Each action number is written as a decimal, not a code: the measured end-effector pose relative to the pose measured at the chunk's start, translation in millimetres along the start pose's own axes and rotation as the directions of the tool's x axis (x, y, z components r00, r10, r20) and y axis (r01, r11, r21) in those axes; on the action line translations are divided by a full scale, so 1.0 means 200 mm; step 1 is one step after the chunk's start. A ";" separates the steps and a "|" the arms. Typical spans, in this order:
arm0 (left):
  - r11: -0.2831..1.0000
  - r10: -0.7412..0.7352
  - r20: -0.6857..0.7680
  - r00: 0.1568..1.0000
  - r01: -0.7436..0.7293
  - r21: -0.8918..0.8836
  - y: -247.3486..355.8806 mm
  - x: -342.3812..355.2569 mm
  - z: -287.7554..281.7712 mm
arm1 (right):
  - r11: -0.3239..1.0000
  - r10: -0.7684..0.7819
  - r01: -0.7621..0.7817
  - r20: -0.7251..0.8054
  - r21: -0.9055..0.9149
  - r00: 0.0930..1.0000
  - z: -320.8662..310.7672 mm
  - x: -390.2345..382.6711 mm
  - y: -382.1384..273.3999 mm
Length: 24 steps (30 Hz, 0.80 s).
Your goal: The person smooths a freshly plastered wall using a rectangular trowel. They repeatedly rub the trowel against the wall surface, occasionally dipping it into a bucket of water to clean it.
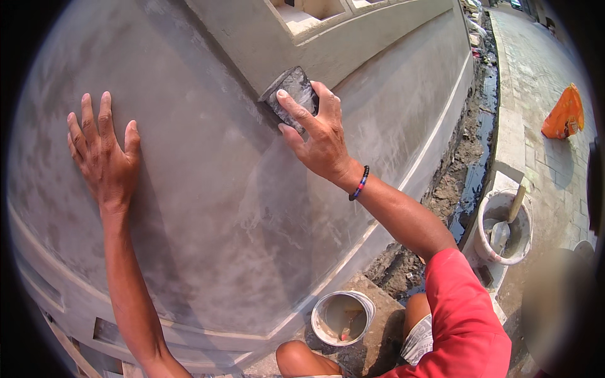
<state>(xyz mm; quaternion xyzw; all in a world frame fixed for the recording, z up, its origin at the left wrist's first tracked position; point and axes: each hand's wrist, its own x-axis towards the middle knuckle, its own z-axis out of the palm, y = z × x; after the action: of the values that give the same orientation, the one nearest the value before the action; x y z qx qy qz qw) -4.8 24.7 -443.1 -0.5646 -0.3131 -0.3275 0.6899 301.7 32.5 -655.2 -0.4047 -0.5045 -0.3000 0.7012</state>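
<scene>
Your right hand [322,135] is clamped on a grey sponge block [291,94], pressed to the plastered wall [239,208] just under the ledge [328,53]. Left hand [106,154] lies flat w/ fingers spread, holding nothing. Risk: push too hard & you'd likely gouge the fresh skim. Small bucket [343,317] sits near your knee; a shift back could tip it.

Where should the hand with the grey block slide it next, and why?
Probably down and along the wall, away from the ledge. The right hand presses the grey block flat right under the moulding's corner, and the plaster below looks streaky and cloudy. The left hand lies flat on the wall.
</scene>
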 end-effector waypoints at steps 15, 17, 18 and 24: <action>1.000 -0.027 0.012 1.000 0.027 0.005 0.03 0.01 0.00 | 1.000 -0.012 0.012 -0.022 -0.016 1.000 0.01 -0.01 -0.03; 1.000 -0.024 0.002 1.000 0.024 0.006 0.02 0.04 -0.03 | 0.996 0.080 -0.084 -0.094 -0.038 0.992 -0.01 0.12 0.11; 0.999 -0.034 -0.006 0.999 0.034 -0.016 0.05 0.06 -0.03 | 0.982 0.172 -0.179 -0.126 -0.051 0.977 -0.06 0.20 0.22; 0.998 -0.046 0.000 0.999 0.046 -0.034 0.05 0.02 -0.02 | 0.998 0.047 -0.051 -0.100 -0.039 0.994 0.04 0.08 0.05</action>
<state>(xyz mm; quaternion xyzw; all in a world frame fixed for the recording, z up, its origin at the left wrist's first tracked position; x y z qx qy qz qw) 5.4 22.4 -445.4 -0.5689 -0.3201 -0.3487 0.6725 311.5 44.1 -640.9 -0.4161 -0.4528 -0.3129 0.7238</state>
